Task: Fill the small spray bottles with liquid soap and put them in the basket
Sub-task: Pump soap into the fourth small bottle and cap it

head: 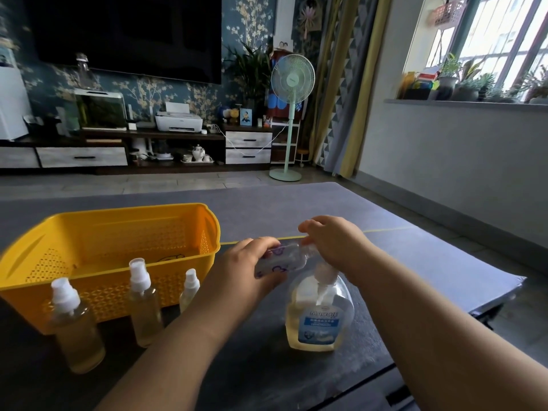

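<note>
Above the soap bottle [320, 315] on the counter [267, 366], left hand [246, 268] closed round a small spray bottle [281, 259], right hand [332, 241] pinching its cap, which should be steadied while twisting.

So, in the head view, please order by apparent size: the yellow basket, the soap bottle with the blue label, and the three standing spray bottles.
1. yellow basket
2. soap bottle
3. left spray bottle
4. middle spray bottle
5. right spray bottle, partly hidden by the left hand

The spray bottles' order is unsure: the nearer ones look bigger.
</note>
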A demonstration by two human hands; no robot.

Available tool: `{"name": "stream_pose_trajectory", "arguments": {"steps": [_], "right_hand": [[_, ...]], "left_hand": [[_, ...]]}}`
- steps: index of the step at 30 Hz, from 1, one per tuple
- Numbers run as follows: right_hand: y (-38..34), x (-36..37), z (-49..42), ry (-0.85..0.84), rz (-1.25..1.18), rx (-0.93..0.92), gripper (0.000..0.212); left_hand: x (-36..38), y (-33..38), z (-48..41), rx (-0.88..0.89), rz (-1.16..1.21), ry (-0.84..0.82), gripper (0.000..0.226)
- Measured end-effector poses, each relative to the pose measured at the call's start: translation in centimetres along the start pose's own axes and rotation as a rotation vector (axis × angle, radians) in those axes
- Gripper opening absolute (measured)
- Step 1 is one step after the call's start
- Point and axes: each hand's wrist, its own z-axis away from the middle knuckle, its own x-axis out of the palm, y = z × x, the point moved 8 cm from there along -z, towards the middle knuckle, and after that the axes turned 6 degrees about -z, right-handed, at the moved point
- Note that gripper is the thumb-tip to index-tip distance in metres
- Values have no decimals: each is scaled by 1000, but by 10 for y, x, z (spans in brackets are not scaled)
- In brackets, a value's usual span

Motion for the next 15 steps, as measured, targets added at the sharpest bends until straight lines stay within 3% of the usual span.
{"name": "stream_pose_trajectory", "arguments": {"steps": [15], "right_hand": [[-3,-1,2,-21,7,-6,36]], "left_hand": [[2,-2,1,-15,16,-19,48]]}}
